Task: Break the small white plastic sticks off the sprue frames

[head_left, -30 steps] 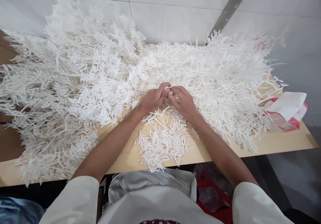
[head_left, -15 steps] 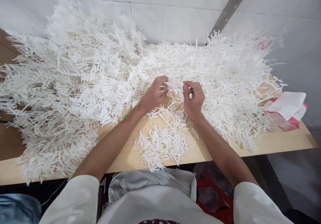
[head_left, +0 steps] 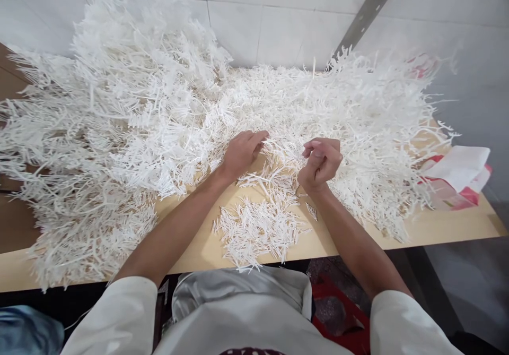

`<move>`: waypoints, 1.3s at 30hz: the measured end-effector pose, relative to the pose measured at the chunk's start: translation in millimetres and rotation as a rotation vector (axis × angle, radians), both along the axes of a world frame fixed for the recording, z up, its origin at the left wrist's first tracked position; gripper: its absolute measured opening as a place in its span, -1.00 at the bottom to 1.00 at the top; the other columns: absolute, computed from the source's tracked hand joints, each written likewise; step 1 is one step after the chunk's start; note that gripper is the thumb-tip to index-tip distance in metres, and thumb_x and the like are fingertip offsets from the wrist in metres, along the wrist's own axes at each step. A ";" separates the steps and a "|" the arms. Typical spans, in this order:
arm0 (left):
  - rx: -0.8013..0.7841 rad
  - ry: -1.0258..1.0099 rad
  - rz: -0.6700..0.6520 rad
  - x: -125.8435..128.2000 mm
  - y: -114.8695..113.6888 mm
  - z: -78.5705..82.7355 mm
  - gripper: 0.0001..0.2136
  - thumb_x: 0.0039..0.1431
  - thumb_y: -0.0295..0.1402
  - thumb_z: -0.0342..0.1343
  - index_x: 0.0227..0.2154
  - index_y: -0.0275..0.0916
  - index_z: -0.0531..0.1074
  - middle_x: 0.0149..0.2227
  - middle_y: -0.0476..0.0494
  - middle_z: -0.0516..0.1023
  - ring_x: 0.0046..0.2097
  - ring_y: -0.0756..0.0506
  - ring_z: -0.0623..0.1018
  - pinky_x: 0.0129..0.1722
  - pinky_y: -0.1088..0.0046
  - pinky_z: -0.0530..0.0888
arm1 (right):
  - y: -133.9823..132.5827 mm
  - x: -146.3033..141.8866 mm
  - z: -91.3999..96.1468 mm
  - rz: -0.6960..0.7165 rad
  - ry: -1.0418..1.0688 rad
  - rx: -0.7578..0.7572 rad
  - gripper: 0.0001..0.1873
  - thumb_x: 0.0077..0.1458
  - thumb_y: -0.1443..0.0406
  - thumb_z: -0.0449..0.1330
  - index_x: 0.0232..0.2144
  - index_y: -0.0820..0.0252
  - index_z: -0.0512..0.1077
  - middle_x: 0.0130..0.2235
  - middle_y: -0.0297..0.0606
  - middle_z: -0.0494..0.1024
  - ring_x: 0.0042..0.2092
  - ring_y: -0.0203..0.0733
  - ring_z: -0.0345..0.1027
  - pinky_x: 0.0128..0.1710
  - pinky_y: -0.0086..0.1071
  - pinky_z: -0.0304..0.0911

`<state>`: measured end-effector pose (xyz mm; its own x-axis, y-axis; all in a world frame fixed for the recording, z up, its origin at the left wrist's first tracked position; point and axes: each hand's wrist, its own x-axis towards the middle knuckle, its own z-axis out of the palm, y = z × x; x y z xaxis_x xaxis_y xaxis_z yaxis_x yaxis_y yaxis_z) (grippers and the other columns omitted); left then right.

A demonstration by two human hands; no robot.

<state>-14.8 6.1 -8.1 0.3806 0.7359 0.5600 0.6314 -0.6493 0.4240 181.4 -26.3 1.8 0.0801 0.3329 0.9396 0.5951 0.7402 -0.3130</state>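
A huge heap of white plastic branched pieces [head_left: 159,105] covers most of the wooden table [head_left: 437,227]. My left hand [head_left: 240,153] lies palm down on the heap's near edge, fingers stretched over the white pieces. My right hand [head_left: 321,164] hovers just to the right, fingers curled in a loose fist with thumb against them; what it holds, if anything, I cannot make out. A smaller pile of short white sticks [head_left: 254,227] lies on the table in front of me, between my forearms.
A red and white plastic bag [head_left: 457,180] sits at the table's right end. White tiled walls [head_left: 278,10] stand behind the heap. Below the table's front edge there is a silvery bag [head_left: 238,291] in my lap and a red crate [head_left: 338,312].
My hands were joined at the heap's edge, then parted. The left hand has dropped flat onto the pieces; the right has drawn back to the right and curled closed.
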 end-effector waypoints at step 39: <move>-0.251 -0.644 0.002 5.6 -7.3 7.0 -0.66 0.38 -0.14 -0.23 0.07 -0.13 0.25 -0.21 -0.13 0.58 -0.24 -0.01 0.56 -0.25 0.42 0.49 | 2.7 -6.9 6.3 -0.095 -0.115 -0.270 -0.99 0.21 0.30 0.14 -0.28 0.09 0.33 -0.22 -0.32 0.53 -0.33 -0.34 0.39 -0.39 -0.38 0.40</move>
